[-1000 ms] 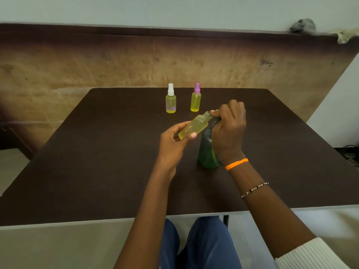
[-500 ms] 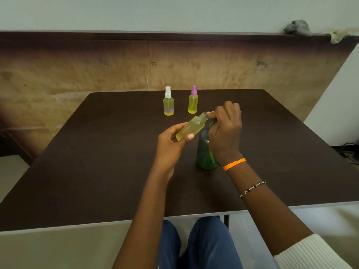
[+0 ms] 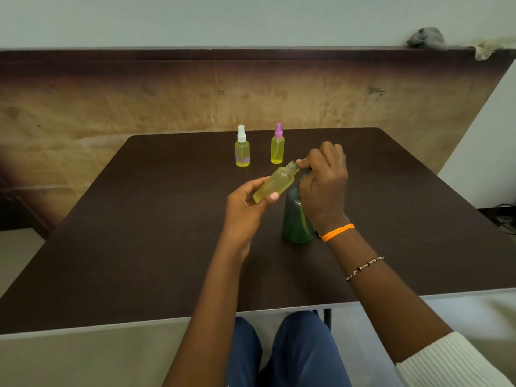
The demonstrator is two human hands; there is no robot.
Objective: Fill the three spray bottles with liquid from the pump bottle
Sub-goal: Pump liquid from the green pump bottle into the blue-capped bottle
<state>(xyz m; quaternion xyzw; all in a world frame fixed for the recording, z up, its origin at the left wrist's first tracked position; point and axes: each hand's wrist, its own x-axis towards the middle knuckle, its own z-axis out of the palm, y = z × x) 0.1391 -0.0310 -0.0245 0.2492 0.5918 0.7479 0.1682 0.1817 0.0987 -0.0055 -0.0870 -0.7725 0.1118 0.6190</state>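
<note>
My left hand (image 3: 245, 208) grips an uncapped spray bottle (image 3: 276, 182) holding yellow liquid, tilted so its open neck meets the top of the green pump bottle (image 3: 296, 219). That pump bottle stands upright on the dark table (image 3: 139, 233). My right hand (image 3: 324, 180) is curled over its pump head, which it hides, with fingertips at the small bottle's neck. Two capped spray bottles with yellow liquid stand at the table's far side: one with a white sprayer (image 3: 242, 146) and one with a purple sprayer (image 3: 277, 145).
A brown wooden panel (image 3: 139, 107) runs behind the table, with grey cloth lumps (image 3: 425, 37) on its top ledge at the right. My knees in blue trousers (image 3: 290, 350) show below the table's near edge. Cables (image 3: 505, 216) lie on the floor at the right.
Both hands and the tilted bottle keep the same pose at the pump head. Only the head camera has shifted slightly.
</note>
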